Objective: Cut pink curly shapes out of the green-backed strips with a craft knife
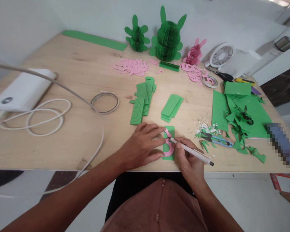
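Observation:
A pink curved paper shape [169, 150] lies on a green paper strip [169, 129] near the table's front edge. My left hand [143, 146] lies over the strip's left side, fingers spread, with its fingertips on the pink shape. In my right hand [189, 161] is a white pen [195, 154], its tip at the middle of the pink shape. Behind them is a small stack of green strips [172, 107]. Left of that stack, overlapping green pieces [141, 100] carry drawn curved outlines.
Blue snips [222, 141] and white paper bits [206, 128] lie to the right, beside green sheets [219, 111] and scraps. Green and pink folded paper figures [168, 40] stand at the back. A power bank [24, 90] and cables are on the left.

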The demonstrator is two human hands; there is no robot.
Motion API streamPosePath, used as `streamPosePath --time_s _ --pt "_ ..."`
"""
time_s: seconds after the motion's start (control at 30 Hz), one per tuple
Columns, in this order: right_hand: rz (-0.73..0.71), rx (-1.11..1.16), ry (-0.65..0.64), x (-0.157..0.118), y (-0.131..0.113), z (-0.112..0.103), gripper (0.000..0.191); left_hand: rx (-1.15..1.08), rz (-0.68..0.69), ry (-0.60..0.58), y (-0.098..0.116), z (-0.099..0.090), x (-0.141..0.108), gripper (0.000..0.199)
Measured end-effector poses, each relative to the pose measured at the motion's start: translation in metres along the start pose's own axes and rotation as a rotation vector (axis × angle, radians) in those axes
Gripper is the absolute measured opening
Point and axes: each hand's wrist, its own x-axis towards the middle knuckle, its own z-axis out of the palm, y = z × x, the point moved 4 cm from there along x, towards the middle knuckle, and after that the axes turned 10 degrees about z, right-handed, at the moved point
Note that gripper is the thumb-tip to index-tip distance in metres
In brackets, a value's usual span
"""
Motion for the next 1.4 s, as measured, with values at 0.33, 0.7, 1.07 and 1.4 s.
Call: streamPosePath --time_s 0.33,0.7,1.07,1.4 --pt "0.040 0.091 -0.022 0.000 0.008 -0.004 0.015 -0.005 -0.005 0.000 0.000 0.000 -0.001 0.026" --pt "0.089 0.150 -0.025 -0.009 0.011 -0.011 0.017 -0.008 -0.011 -0.029 0.001 -0.001 0.000 0.026" --pt "-0.159 -0.084 -0.067 -0.013 0.000 -0.012 0.016 -0.013 -0.014 -0.012 0.001 0.002 0.000 0.026" --pt "-0.283 -0.239 -0.085 -0.020 -0.010 -0.013 0.023 -0.020 -0.015 -0.021 0.000 0.002 -0.001 0.027"
